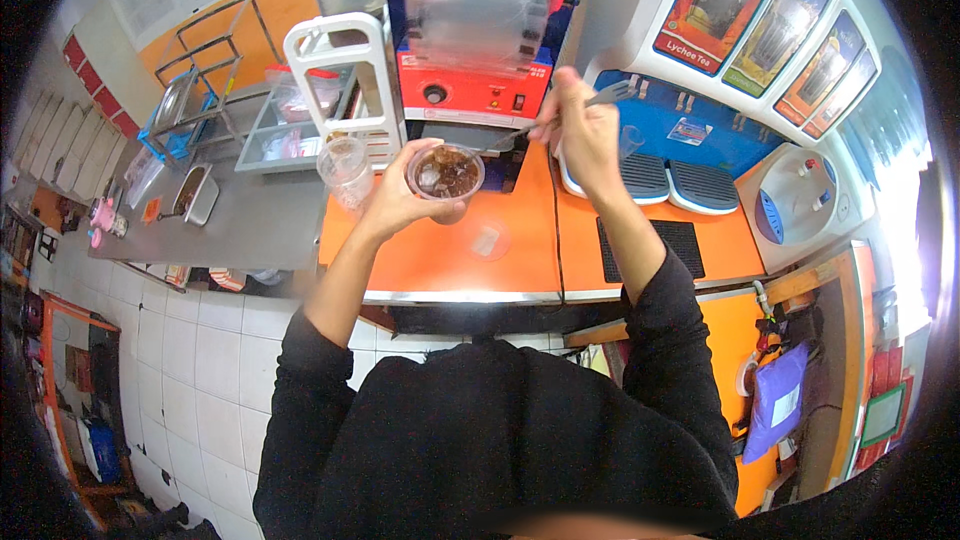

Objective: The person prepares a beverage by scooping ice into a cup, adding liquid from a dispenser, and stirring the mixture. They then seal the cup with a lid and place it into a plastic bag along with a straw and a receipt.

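My left hand (401,195) is wrapped around a clear plastic cup (448,172) of brown drink with ice in it. To the right, my right hand (581,131) is raised and grips a metal fork (611,94), its tines pointing up and right. Another thin metal utensil end (514,136) juts out left of that hand, towards the cup; I cannot tell whether it belongs to the same piece. A round clear plastic lid (490,240) lies on the orange counter (442,262) below the cup. Stacked clear cups (347,169) stand beside my left hand.
A red cup sealing machine (472,94) stands behind the cup, with a white plastic rack (337,67) to its left. At right is a drink dispenser (720,37) above drip trays (701,181). A steel table (255,217) holds a metal pan (196,195). A black cord (557,240) crosses the counter.
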Demonstrator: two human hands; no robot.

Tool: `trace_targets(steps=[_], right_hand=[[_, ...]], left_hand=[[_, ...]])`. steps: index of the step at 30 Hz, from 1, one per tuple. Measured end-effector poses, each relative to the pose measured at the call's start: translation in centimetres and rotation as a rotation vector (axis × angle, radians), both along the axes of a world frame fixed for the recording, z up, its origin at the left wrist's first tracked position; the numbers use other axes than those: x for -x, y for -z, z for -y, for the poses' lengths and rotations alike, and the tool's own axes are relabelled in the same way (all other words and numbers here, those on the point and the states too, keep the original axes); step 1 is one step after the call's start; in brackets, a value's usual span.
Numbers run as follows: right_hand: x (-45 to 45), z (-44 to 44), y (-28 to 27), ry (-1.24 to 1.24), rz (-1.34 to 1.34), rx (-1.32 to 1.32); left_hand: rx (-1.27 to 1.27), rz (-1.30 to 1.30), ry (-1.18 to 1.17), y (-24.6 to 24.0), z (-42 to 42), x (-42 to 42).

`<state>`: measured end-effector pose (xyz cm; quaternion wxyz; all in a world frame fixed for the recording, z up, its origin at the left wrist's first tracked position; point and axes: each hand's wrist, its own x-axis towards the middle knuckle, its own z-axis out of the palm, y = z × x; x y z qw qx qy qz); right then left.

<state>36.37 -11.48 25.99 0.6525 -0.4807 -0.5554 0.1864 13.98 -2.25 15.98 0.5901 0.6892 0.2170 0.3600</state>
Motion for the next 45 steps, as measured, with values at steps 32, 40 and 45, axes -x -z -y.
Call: trace_targets(steps=[32,40,45], right_hand=[[-36.3,2.4,20.3,0.625,-0.875,0.241],[-34.3,5.2,20.1,0.51,-1.032,0.234],[-19.1,8.2,20.2,0.842,0.068,0.047]], left_hand=[[-0.182,-0.03,-0.848,16.2,1.9,-1.1],[-0.133,-0.094,-0.866,16.5,2.3,-0.9],[-0.112,-0.122,-0.754,14.8,3.1,0.7]])
